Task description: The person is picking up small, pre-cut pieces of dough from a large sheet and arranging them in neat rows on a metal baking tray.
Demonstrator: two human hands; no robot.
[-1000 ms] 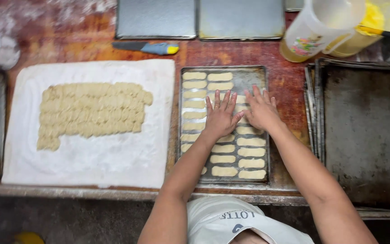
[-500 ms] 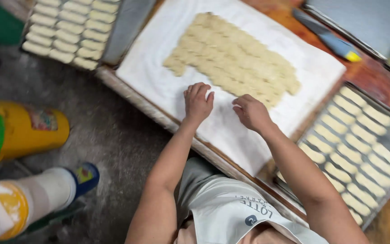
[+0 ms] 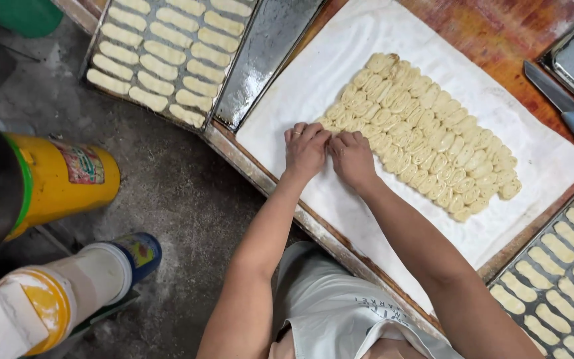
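Yellow cylindrical tub point(image 3: 61, 181) with a colourful label sits at nine o'clock, white jar point(image 3: 68, 286) at seven. My left hand point(image 3: 305, 150) and right hand point(image 3: 352, 158), apart half a second ago, now meet, fingertips pinching the pale cut dough block point(image 3: 426, 136) at its near corner on white cloth point(image 3: 340, 80).

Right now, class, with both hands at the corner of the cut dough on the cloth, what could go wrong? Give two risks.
1. Both hands, left and right, press the end of the dough; the packed pieces could stick or squash.
2. The knife lies bare beside the cloth; a reaching hand might be cut.
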